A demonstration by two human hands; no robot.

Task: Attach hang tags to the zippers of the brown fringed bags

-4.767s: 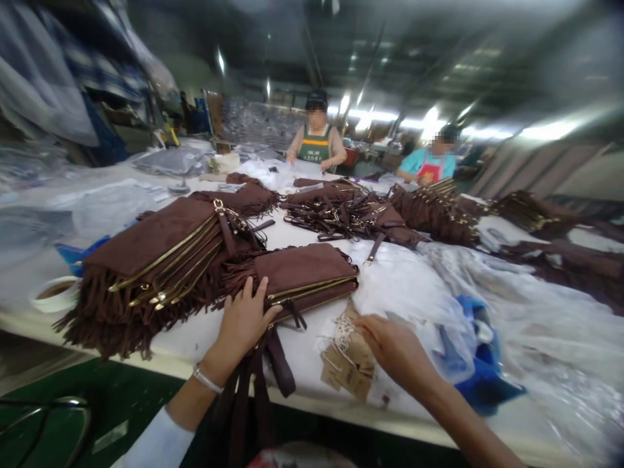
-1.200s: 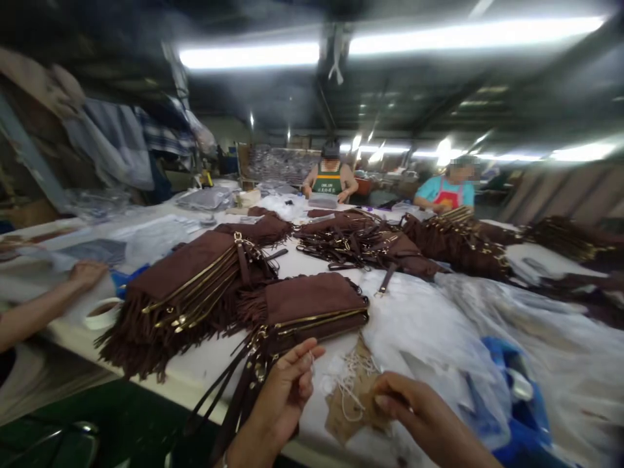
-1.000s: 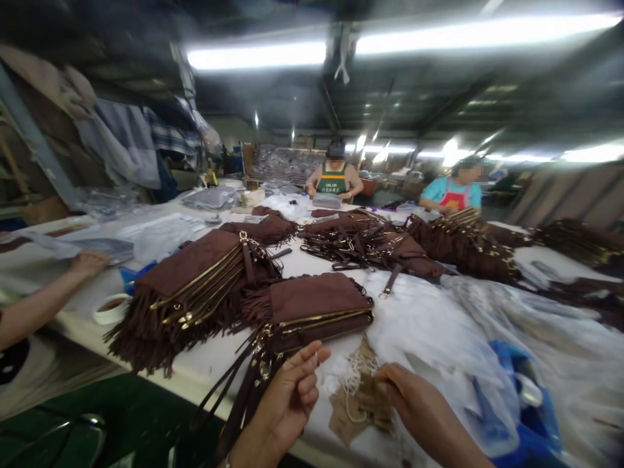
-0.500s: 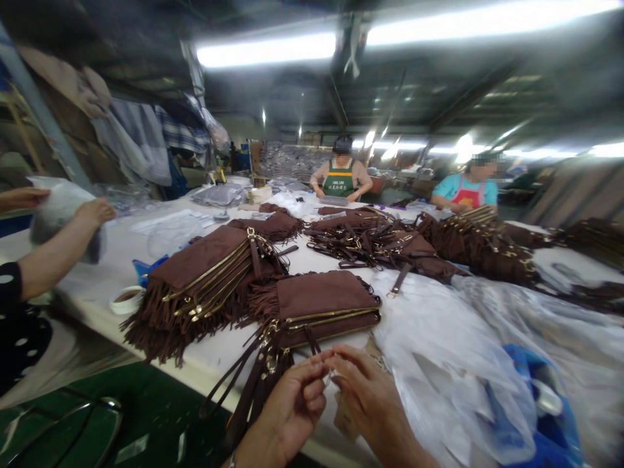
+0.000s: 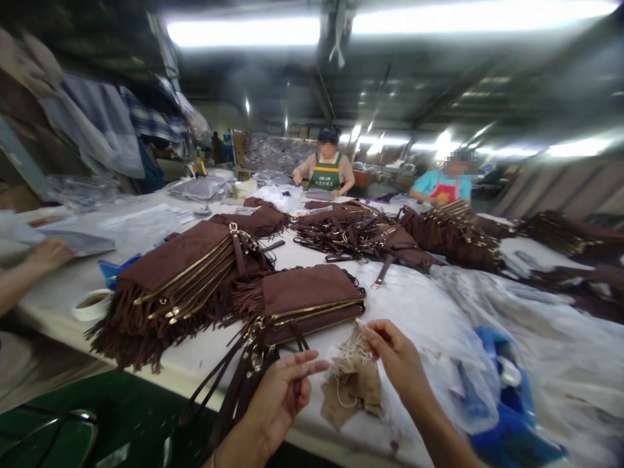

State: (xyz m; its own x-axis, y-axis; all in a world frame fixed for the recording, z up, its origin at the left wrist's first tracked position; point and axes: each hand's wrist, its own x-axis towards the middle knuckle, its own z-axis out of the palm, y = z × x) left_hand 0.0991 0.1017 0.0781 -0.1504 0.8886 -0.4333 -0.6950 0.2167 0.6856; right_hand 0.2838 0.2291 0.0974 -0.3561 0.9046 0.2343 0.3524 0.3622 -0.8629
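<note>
My right hand (image 5: 400,357) pinches at the white strings (image 5: 355,348) of several brown paper hang tags (image 5: 358,383), which lie in a loose heap on the table. My left hand (image 5: 285,387) is left of the heap, index and middle fingers stretched out, the others curled, with nothing visible in it. Just beyond both hands lies a small stack of brown fringed bags (image 5: 312,292) with gold zippers. Dark wrist straps (image 5: 244,370) with gold clasps hang from it over the table's near edge. A taller stack of fringed bags (image 5: 180,260) stands to the left.
White plastic bags (image 5: 414,312) and a blue bag (image 5: 517,390) cover the right side. More brown bags (image 5: 365,227) are piled further back. A roll of tape (image 5: 92,304) sits at the left edge. Another person's hand (image 5: 49,253) works at left; two people sit across the table.
My hands were together in front of the bags; now they are apart, with the right at the tag strings. The view has shifted right. The person at left has lowered a plastic-wrapped item to the table.
</note>
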